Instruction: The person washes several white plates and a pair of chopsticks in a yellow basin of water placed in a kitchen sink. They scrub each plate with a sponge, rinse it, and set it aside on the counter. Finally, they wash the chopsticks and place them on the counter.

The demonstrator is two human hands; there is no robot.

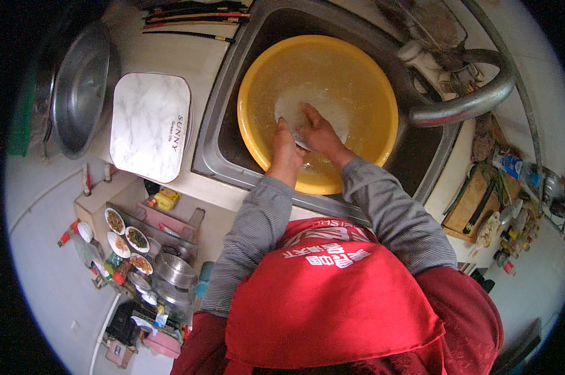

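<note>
In the sink, a large yellow plastic basin [374, 89] holds cloudy water. My left hand [286, 150] reaches into it, thumb on the near left side of a pale, round white dish [289, 107]. Close beside it, my right hand [323, 137] bends around the dish's right side, its thumb pointing away from me. Water and my fingers blur the dish's outline, so its depth cannot be told. My fingertips are partly hidden.
A curved metal faucet [470, 105] reaches over the steel sink [212, 140] from the right. Left of the sink lie a marble-patterned board [149, 126], several chopsticks [193, 19] and a metal basin [82, 91]. Filled plates [137, 239] and a steamer pot [174, 270] stand lower left.
</note>
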